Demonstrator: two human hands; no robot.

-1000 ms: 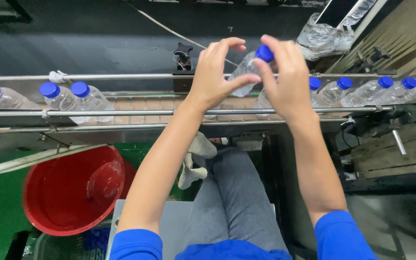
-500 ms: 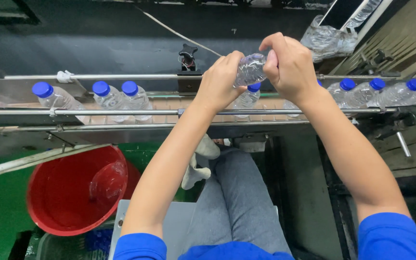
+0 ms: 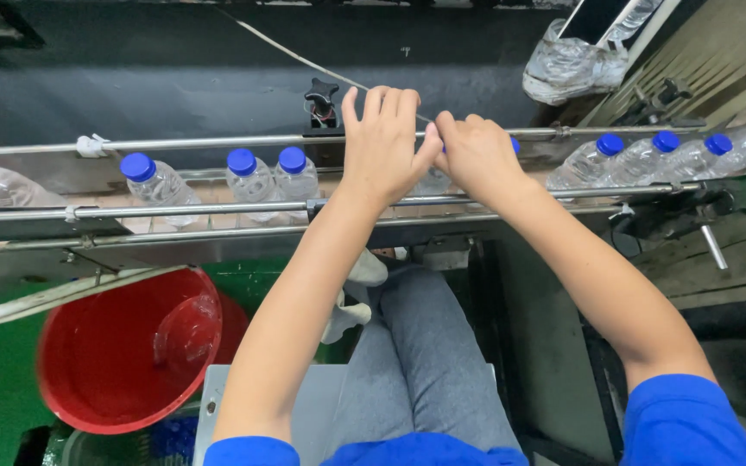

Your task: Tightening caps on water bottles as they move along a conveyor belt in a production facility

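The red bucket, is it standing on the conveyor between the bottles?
No, the red bucket sits low on the green floor, below the conveyor rail and beside the person's knee.

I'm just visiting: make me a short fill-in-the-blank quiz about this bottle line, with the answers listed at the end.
1. The bottle caps are ____ in colour.
2. The bucket beside the person's knee is ____.
3. Both hands, left hand and right hand, are over the ____.
4. The person's sleeves are ____.

Missing words: blue; red; conveyor; blue
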